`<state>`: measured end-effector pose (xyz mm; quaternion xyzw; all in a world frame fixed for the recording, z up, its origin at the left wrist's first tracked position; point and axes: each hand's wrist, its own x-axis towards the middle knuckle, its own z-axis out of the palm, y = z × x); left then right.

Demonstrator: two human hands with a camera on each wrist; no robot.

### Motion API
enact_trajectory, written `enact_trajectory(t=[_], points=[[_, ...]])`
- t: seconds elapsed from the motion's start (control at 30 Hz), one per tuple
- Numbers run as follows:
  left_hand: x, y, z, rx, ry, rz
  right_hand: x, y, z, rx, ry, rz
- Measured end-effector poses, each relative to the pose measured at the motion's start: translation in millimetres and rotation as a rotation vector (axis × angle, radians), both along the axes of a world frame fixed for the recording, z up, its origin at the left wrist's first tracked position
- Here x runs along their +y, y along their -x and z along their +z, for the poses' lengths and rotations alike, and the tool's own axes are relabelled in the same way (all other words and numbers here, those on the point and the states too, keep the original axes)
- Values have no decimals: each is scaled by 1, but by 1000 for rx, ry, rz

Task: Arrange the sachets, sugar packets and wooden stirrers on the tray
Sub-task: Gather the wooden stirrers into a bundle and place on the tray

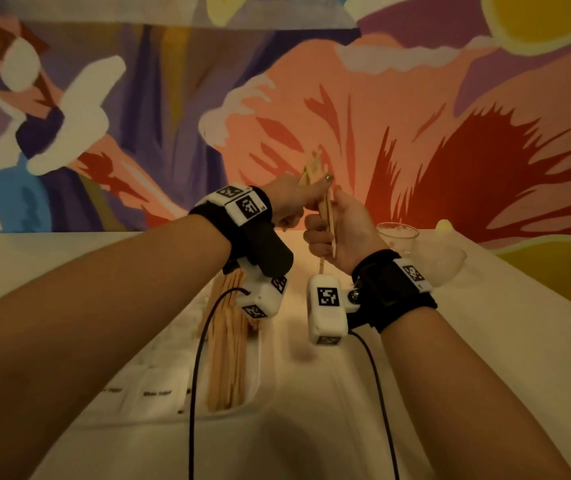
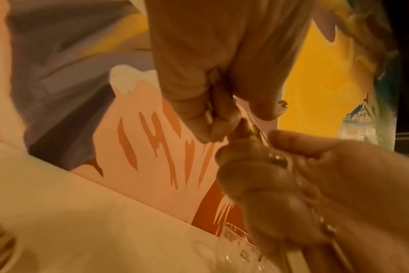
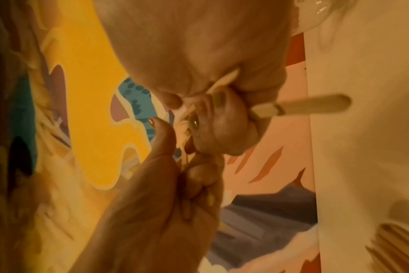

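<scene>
We see a few wooden stirrers (image 1: pixel 326 213) held upright above the table, both hands meeting on them: the right hand (image 1: pixel 341 230) has its fingers curled round their lower part, and the left hand (image 1: pixel 289 202) pinches their upper part between thumb and fingers. Below the left wrist, the white tray (image 1: pixel 255 362) holds a loose bundle of stirrers (image 1: pixel 227 348) in its right compartment; in the compartments to the left lie white sugar packets (image 1: pixel 157 393) with small print we cannot read. Beyond the right hand a clear glass (image 1: pixel 398 235) stands on the white table (image 1: pixel 485 323), its contents unclear, before a painted wall (image 1: pixel 138 116).
</scene>
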<state>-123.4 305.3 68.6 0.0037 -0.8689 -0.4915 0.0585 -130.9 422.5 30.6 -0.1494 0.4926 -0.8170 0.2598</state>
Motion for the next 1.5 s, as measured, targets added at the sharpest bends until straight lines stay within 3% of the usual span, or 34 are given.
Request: enact_trajectory(t=[0.2,0.37,0.53,0.7,0.83,0.97,1.07,1.23,1.5], points=[[5,-63,-26,125,-251,5,-7,-53,-8,147,-140,-85],[8,-90,-47,113,-457,12,-7,-82,-26,119,-105,-158],[1,-105,-57,143,-603,30,-7,-99,-38,204,-118,-176],[-9,-115,-49,345,-709,14,-2,-105,-43,231,-204,-77],[-11,-120,-44,472,-616,-19,-2,-104,-42,-68,-151,5],[-5,-118,-57,437,-400,-6,-7,-106,-36,-380,63,169],[0,-116,-68,388,-338,-72,-8,-106,-35,-417,167,221],[4,-117,-72,397,-308,-106,-5,-101,-44,-507,95,148],[12,-120,-75,363,-428,-101,0,-113,-36,-395,168,141]])
